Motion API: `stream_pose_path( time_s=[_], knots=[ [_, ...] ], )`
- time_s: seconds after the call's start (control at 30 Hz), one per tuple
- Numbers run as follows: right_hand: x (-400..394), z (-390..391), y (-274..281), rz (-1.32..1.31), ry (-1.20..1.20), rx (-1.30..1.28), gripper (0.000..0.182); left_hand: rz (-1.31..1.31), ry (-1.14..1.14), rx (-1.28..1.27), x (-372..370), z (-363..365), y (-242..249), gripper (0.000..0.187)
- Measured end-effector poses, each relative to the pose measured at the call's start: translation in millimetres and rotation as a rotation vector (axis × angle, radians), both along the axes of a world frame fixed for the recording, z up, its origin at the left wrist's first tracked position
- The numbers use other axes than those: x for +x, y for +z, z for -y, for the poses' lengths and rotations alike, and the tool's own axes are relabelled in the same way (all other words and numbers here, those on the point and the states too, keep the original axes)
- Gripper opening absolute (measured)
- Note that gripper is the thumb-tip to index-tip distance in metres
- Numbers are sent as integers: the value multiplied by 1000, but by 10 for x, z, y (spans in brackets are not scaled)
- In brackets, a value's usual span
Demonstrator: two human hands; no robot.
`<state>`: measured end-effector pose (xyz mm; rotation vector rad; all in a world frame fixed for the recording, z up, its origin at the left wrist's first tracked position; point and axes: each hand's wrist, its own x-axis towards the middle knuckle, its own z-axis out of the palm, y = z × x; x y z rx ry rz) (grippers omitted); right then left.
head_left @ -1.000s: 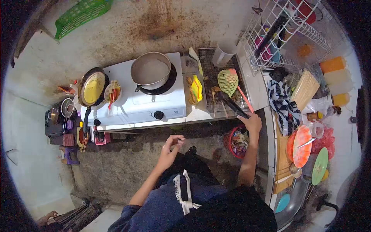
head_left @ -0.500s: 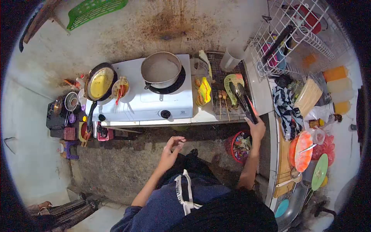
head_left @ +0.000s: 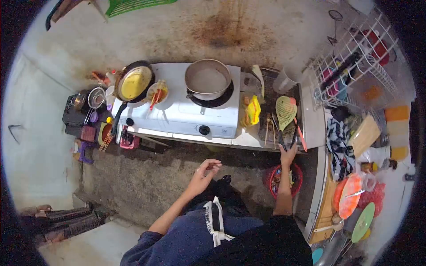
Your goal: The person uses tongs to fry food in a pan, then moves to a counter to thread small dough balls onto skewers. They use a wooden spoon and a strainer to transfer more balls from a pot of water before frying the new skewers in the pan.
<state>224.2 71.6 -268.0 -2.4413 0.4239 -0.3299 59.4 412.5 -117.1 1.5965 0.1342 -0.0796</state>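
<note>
At the upper left of the frame a frying pan [head_left: 133,83] and a pot [head_left: 207,79] sit on the white stove [head_left: 177,116]. Below centre, the left hand [head_left: 205,170] hangs free with its fingers loosely curled, holding nothing. At centre right, the right hand [head_left: 287,155] grips the handles of black tongs [head_left: 286,137], whose tips reach up over the wire rack [head_left: 284,122] on the desk [head_left: 310,126], beside the skewers [head_left: 269,128] and the green skimmer [head_left: 285,111]. Gripped so far back, the tongs could slip or knock a skewer off the rack edge.
</note>
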Motion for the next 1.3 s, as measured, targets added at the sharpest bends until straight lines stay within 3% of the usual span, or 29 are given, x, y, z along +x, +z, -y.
stream_pose_path(
  time_s=[0.2, 0.27, 0.43, 0.53, 0.57, 0.6, 0.67, 0.7, 0.77, 0.83, 0.87, 0.93, 1.0, 1.03, 1.07, 1.13, 1.23, 1.3],
  knots=[
    [-7, 34, -24, 4, 4, 126, 86, -40, 19, -7, -10, -18, -9, 22],
    [-7, 19, -53, -26, -2, -8, 88, -57, 32, 2, -14, -43, -8, 22],
    [-63, -11, 66, -58, -3, -18, 87, -67, 1, -1, -23, -159, -162, 22],
    [-141, -109, 203, -22, -101, -132, 68, -100, -8, -9, 44, -250, -180, 21],
    [-175, -118, 190, 179, -75, -181, 48, -122, -22, -1, 76, -293, -197, 21],
    [-217, -165, 237, 174, -77, -185, 48, -146, -38, 5, 121, -329, -205, 21],
    [-305, -320, 410, 160, -84, 201, 33, -161, -34, -29, 242, -392, -216, 21],
    [-326, -506, 540, 239, -93, 183, 21, -197, -80, 12, 315, -432, -236, 22],
    [-380, -855, 756, 141, -37, 270, 18, -239, -137, 48, 478, -501, -288, 23],
    [-434, -1320, 962, 6, 46, 487, 15, -227, -289, -229, 654, -508, -366, 31],
    [-455, -1590, 1068, -38, 67, 607, 14, -239, -300, -232, 757, -469, -368, 31],
    [-448, -2038, 1281, -69, 268, 562, 14, -229, -321, -424, 999, -306, -348, 40],
    [-454, -2394, 1547, -193, 293, 743, 26, -361, -196, -801, 1177, -119, -362, 45],
    [-430, -2521, 1605, -13, 411, 592, 35, -468, -175, -787, 1339, -55, -38, 47],
    [-396, -2622, 1639, 167, 516, 429, 45, -475, -150, -727, 1364, 19, -119, 49],
    [-297, -2646, 1645, 195, 438, 448, 55, -344, -223, -420, 1490, 150, 334, 51],
    [-161, -2256, 1656, 139, 174, 467, 53, -308, -414, -387, 1356, 470, 155, 50],
    [-189, -2085, 1593, 247, 2, 429, 53, -330, -596, -481, 1253, 781, -155, 49]
  ],
)
